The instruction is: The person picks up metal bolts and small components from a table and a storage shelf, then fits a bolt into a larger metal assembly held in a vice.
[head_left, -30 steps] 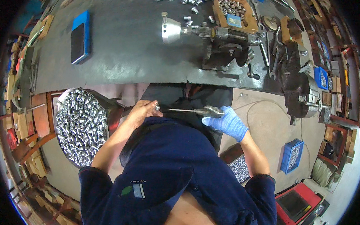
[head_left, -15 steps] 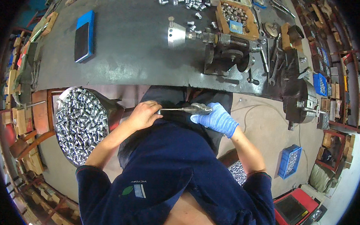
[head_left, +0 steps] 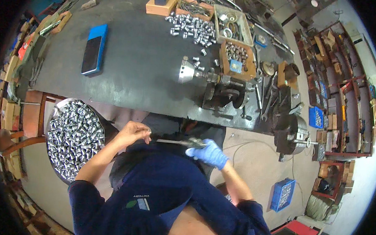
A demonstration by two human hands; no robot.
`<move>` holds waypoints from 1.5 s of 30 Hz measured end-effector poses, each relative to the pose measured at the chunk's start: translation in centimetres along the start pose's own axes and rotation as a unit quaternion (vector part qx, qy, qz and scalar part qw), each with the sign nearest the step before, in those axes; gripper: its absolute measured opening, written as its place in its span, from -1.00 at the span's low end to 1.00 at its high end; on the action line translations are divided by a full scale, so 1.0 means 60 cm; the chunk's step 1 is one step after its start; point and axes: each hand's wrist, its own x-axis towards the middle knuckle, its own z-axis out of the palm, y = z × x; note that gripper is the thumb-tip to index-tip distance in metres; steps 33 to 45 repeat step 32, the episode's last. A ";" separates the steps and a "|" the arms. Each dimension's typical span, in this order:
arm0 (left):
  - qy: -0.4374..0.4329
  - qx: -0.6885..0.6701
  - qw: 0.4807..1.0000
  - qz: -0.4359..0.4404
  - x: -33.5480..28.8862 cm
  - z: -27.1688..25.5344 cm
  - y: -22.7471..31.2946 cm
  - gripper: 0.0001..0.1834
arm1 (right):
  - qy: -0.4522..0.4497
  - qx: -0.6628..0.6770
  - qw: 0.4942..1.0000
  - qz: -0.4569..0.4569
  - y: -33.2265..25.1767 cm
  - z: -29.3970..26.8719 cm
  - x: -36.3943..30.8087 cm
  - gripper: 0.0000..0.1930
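My bare left hand (head_left: 131, 134) pinches a small shiny metal fitting (head_left: 149, 132) between thumb and fingers, above my lap. Its fingers partly cover the piece. Wrapped in a blue-white knit glove, my right hand (head_left: 211, 154) grips a grey metal hand tool with a long thin shaft (head_left: 195, 143). The shaft points left toward the fitting, and a small gap separates its tip from my left hand. Close to my left forearm stands a large round container heaped with similar silvery fittings (head_left: 76, 133).
Ahead, the dark workbench (head_left: 126, 87) carries a phone in a blue case (head_left: 94, 50), a bench fixture with a silvery cone (head_left: 227, 92), loose fittings (head_left: 194, 29) and a wooden box of parts (head_left: 239, 59). A dark vise-like machine (head_left: 290, 134) stands right. A blue crate (head_left: 282, 195) sits on the floor.
My left hand has drawn away from the tool's tip with the fitting, so they are now apart. The right hand still grips the tool. The whole view has shifted, showing more of the bench.
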 end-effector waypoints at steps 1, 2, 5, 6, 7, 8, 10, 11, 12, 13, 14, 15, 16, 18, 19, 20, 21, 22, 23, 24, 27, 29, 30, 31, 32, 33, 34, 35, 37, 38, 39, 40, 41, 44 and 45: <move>-0.007 0.008 1.000 0.025 -0.003 0.003 0.020 -0.75 | -0.034 0.004 0.999 0.012 -0.023 0.009 0.000 -0.63; -0.015 0.016 0.998 0.050 0.000 0.004 0.041 -0.76 | -0.053 0.015 0.998 0.018 -0.031 0.021 0.014 -0.61; -0.002 0.066 0.995 0.081 0.010 0.014 0.129 -0.78 | -0.081 -0.002 0.997 -0.011 -0.016 0.065 0.069 -0.52; 0.004 0.080 0.990 0.120 0.023 0.013 0.136 -0.78 | -0.075 -0.001 0.996 -0.055 -0.010 0.075 0.084 -0.51; 0.009 0.093 0.983 0.159 0.036 0.010 0.144 -0.77 | -0.068 0.001 0.993 -0.098 -0.001 0.079 0.094 -0.50; 0.013 0.116 0.974 0.196 0.048 0.007 0.157 -0.77 | -0.077 0.078 0.989 -0.102 0.007 0.081 0.095 -0.50; 0.025 0.161 0.950 0.265 0.065 0.006 0.189 -0.75 | -0.027 0.080 0.994 -0.063 0.012 0.047 0.074 -0.53; 0.030 0.111 0.955 0.273 0.070 0.009 0.203 -0.73 | -0.003 0.081 0.996 -0.043 0.011 0.022 0.060 -0.55; 0.029 0.096 0.957 0.271 0.080 0.005 0.211 -0.73 | 0.015 0.042 0.998 -0.050 0.013 -0.007 0.050 -0.56; 0.021 0.078 0.959 0.271 0.093 0.000 0.218 -0.73 | 0.027 0.035 0.997 -0.056 0.019 -0.039 0.034 -0.58; 0.010 0.066 0.961 0.269 0.101 -0.007 0.222 -0.68 | 0.033 0.072 0.996 -0.050 0.008 -0.069 0.009 -0.57; -0.001 0.055 0.957 0.283 0.109 -0.007 0.230 -0.70 | 0.052 0.126 0.989 -0.049 0.034 -0.098 -0.002 -0.54; -0.011 0.045 0.954 0.296 0.118 -0.005 0.237 -0.71 | 0.069 0.179 0.979 -0.072 0.050 -0.129 -0.016 -0.58; -0.026 0.035 0.942 0.332 0.138 -0.001 0.240 -0.76 | 0.213 0.188 0.955 -0.085 0.093 -0.177 -0.034 -0.67; -0.028 0.015 0.945 0.326 0.141 0.003 0.243 -0.78 | 0.292 0.276 0.914 -0.062 0.052 -0.182 -0.047 -0.71; -0.029 -0.007 0.947 0.319 0.145 0.007 0.247 -0.80 | 0.273 0.364 0.881 -0.127 0.058 -0.200 -0.049 -0.71; -0.031 -0.028 0.949 0.313 0.147 0.009 0.249 -0.82 | 0.250 0.447 0.837 -0.191 0.063 -0.215 -0.050 -0.70; -0.043 -0.043 0.952 0.299 0.156 0.009 0.249 -0.83 | 0.267 0.490 0.800 -0.218 0.044 -0.210 -0.042 -0.67; -0.054 -0.057 0.956 0.284 0.165 0.010 0.247 -0.83 | 0.282 0.533 0.759 -0.245 0.019 -0.204 -0.027 -0.64; -0.066 -0.071 0.958 0.269 0.172 0.012 0.247 -0.83 | 0.294 0.571 0.729 -0.236 0.025 -0.214 -0.006 -0.60; -0.065 -0.056 0.957 0.276 0.174 0.011 0.249 -0.82 | 0.328 0.608 0.667 -0.279 0.002 -0.225 0.030 -0.58; -0.054 -0.010 0.951 0.305 0.170 0.009 0.249 -0.79 | 0.281 0.648 0.639 -0.305 -0.010 -0.230 0.031 -0.62; -0.048 0.013 0.946 0.319 0.168 0.006 0.249 -0.78 | 0.361 0.609 0.631 -0.319 -0.014 -0.222 0.035 -0.60; -0.050 0.032 0.946 0.320 0.168 0.005 0.249 -0.77 | 0.188 0.609 0.670 -0.380 -0.002 -0.234 0.019 -0.61; -0.052 0.051 0.944 0.321 0.168 0.003 0.249 -0.75 | 0.158 0.613 0.679 -0.373 0.006 -0.240 0.014 -0.59; -0.052 0.051 0.944 0.321 0.168 0.003 0.249 -0.75 | 0.158 0.613 0.679 -0.373 0.006 -0.240 0.014 -0.59; -0.052 0.051 0.944 0.321 0.168 0.003 0.249 -0.75 | 0.158 0.613 0.679 -0.373 0.006 -0.240 0.014 -0.59; -0.052 0.051 0.944 0.321 0.168 0.003 0.249 -0.75 | 0.158 0.613 0.679 -0.373 0.006 -0.240 0.014 -0.59; -0.052 0.051 0.944 0.321 0.168 0.003 0.249 -0.75 | 0.158 0.613 0.679 -0.373 0.006 -0.240 0.014 -0.59; -0.052 0.051 0.944 0.321 0.168 0.003 0.249 -0.75 | 0.158 0.613 0.679 -0.373 0.006 -0.240 0.014 -0.59; -0.052 0.051 0.944 0.321 0.168 0.003 0.249 -0.75 | 0.158 0.613 0.679 -0.373 0.006 -0.240 0.014 -0.59; -0.052 0.051 0.944 0.321 0.168 0.003 0.249 -0.75 | 0.158 0.613 0.679 -0.373 0.006 -0.240 0.014 -0.59; -0.052 0.051 0.944 0.321 0.168 0.003 0.249 -0.75 | 0.158 0.613 0.679 -0.373 0.006 -0.240 0.014 -0.59; -0.052 0.051 0.944 0.321 0.168 0.003 0.249 -0.75 | 0.158 0.613 0.679 -0.373 0.006 -0.240 0.014 -0.59; -0.052 0.051 0.944 0.321 0.168 0.003 0.249 -0.75 | 0.158 0.613 0.679 -0.373 0.006 -0.240 0.014 -0.59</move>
